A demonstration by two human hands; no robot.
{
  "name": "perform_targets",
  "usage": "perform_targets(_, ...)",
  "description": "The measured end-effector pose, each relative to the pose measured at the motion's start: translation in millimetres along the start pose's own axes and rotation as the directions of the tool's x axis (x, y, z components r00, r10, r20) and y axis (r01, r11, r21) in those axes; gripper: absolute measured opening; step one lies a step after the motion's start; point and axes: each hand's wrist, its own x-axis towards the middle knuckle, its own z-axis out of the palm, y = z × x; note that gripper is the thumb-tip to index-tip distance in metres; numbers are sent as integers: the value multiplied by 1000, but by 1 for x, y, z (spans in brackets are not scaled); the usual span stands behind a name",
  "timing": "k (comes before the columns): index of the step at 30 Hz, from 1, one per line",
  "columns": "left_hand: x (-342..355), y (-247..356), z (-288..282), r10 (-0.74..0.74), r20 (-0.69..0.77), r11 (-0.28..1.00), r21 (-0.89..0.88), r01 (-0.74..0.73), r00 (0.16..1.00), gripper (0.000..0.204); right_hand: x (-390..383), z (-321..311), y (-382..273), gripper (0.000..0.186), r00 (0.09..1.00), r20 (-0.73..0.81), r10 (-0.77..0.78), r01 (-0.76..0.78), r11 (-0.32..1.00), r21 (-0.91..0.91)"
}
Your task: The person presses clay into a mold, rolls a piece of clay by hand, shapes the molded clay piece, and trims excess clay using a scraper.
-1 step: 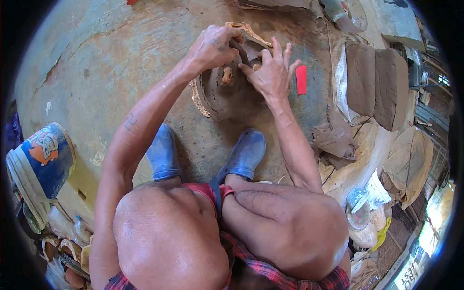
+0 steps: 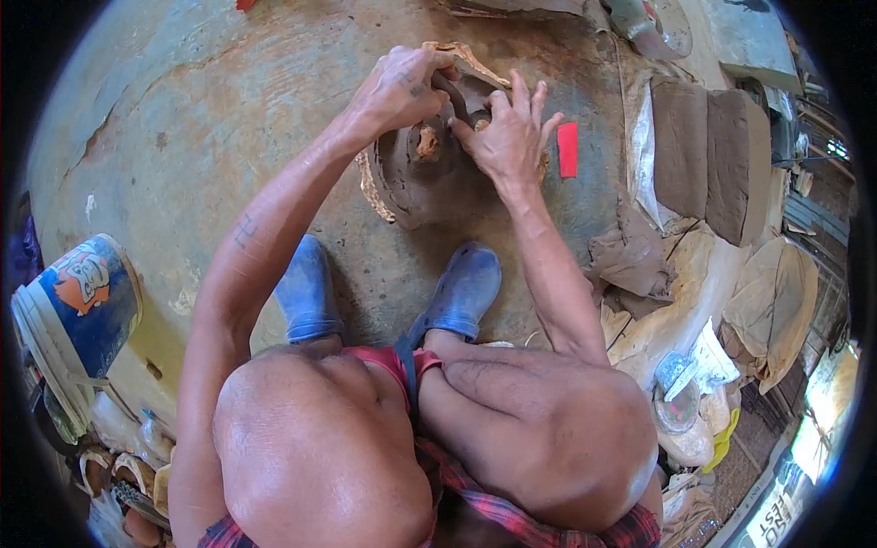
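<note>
On the floor ahead of my feet lies a rounded mold with a rough, tan-orange rim, lined with dark wet clay. Two tan knobs stick up from the clay, the left knob showing plainly and the other partly covered by my right hand. A dark clay coil arches over the far part. My left hand is closed on its upper end, fingers curled. At the coil's lower end my right hand has its thumb against the clay, with the other fingers spread apart.
A red strip lies right of the mold. Stacked clay slabs and a crumpled clay lump are farther right. A blue-and-white bucket stands at left. My blue clogs are just nearer than the mold.
</note>
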Motion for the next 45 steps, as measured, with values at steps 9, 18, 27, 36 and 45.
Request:
perform_targets(9,6,-5,0,95,-96,985,-134,-107,991,41,11,-15,-1,70,990,-136,-27,50,985,163)
perform_targets(18,-21,24,14,-255,-223,955,-212,209,941,73,70,-13,18,88,959,144,-243,112,795,596)
perform_targets(27,-69,50,71,-369,221,613,-672,415,903,107,77,-16,30,87,963,176,-202,59,801,596)
perform_targets(36,-45,60,80,-395,282,718,-499,485,874,106,78,-21,41,70,981,137,-136,17,768,640)
perform_targets(45,-35,38,80,-277,99,936,-197,292,956,103,67,-40,71,41,969,211,-132,-27,788,615)
